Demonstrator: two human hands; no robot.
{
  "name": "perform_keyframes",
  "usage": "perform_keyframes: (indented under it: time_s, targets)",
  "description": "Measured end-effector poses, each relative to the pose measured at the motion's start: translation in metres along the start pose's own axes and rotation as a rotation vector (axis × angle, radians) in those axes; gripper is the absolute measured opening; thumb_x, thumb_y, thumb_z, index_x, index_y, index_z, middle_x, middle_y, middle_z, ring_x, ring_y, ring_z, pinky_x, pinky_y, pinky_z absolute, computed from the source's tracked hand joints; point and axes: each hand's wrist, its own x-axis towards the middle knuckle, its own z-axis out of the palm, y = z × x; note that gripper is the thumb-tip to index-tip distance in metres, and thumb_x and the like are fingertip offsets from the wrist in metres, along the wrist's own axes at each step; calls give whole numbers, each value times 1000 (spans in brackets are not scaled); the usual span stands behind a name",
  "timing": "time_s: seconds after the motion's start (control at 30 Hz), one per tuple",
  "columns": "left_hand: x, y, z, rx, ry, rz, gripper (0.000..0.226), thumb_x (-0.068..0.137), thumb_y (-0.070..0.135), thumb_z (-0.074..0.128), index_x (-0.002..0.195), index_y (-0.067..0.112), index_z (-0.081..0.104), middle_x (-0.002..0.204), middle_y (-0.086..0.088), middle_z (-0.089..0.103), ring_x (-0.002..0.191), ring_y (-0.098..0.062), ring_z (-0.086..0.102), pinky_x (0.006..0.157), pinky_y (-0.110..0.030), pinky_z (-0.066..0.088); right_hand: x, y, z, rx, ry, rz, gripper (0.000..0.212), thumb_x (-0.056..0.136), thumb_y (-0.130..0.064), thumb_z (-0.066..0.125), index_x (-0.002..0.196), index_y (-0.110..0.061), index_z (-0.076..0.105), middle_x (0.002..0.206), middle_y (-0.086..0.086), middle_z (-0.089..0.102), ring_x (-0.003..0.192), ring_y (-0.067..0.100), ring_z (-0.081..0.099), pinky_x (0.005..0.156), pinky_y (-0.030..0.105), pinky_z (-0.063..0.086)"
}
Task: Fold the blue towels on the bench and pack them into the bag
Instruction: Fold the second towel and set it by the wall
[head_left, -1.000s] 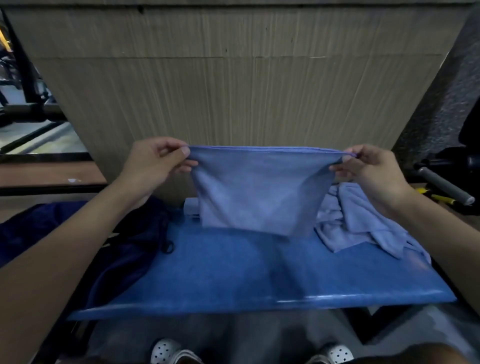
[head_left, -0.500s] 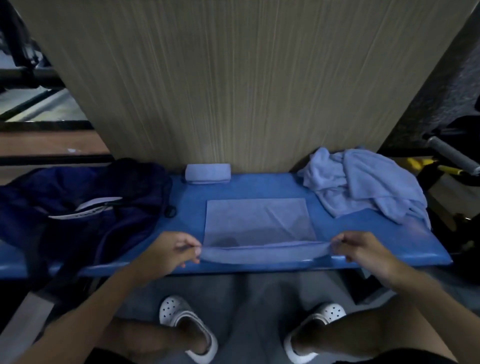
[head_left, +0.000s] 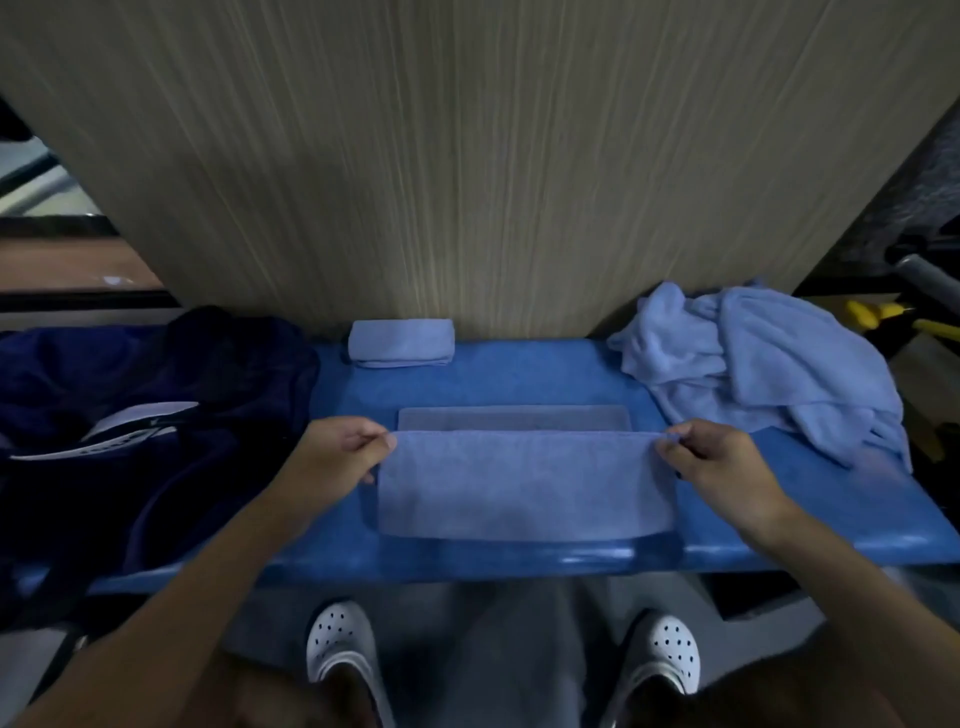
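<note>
A light blue towel (head_left: 524, 486) lies on the blue bench (head_left: 519, 384), its near part folded over toward the wall so a strip of the lower layer shows beyond the fold. My left hand (head_left: 340, 457) pinches the folded layer's left corner. My right hand (head_left: 714, 462) pinches its right corner. A small folded towel (head_left: 400, 343) sits at the back against the wall. A heap of unfolded blue towels (head_left: 763, 364) lies at the bench's right end. The dark navy bag (head_left: 130, 415) slumps on the left end.
A wood-grain wall panel (head_left: 467, 156) rises directly behind the bench. Black and yellow equipment (head_left: 914, 306) stands off the right end. My white perforated shoes (head_left: 340, 644) are on the floor below the bench's front edge.
The towel went from held up in the air to laid flat on the bench. Both hands then carried its near edge away from me, folding it over toward the wall.
</note>
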Motion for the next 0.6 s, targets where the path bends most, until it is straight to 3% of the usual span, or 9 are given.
perform_keyframes:
  time_s: [0.13,0.2,0.27,0.4,0.5,0.6]
  targets:
    - [41,-3,14,45,35,-14,19,92,15,64,77,10,72,79,-9,71,78,-26,69,73,-39,59,35,14,17,-104,76,-27,22,92,-7,61,72,4,60,61,6,50,54,5,41,54,22,37]
    - [56,-7,19,101,54,-19,22,92,18,63,73,9,70,77,-10,69,75,-24,67,74,-42,56,49,22,25,-155,108,-36,24,93,-10,61,75,6,59,61,12,52,54,7,41,54,25,37]
    - [67,-13,25,146,91,-14,23,92,15,63,70,9,67,72,-11,67,66,-17,61,66,-34,52,62,30,31,-217,129,-61,24,92,-10,61,75,5,59,62,15,56,56,9,43,56,26,39]
    - [83,-25,35,228,127,21,22,90,12,66,68,11,66,66,-1,65,58,-5,56,55,-13,42,77,42,40,-343,151,-90,25,92,-11,62,67,-6,57,56,-4,52,54,1,49,54,12,36]
    - [91,-28,38,289,126,27,22,90,14,65,69,16,65,67,7,65,63,-2,58,53,-9,39,81,44,44,-447,156,-135,31,92,-13,61,63,-19,50,57,-8,50,56,5,50,55,10,35]
    - [94,-28,40,335,123,18,18,91,15,63,73,16,65,71,9,64,66,-2,58,54,-5,40,84,45,46,-505,168,-147,29,92,-16,61,65,-18,51,59,-7,52,58,6,50,55,12,34]
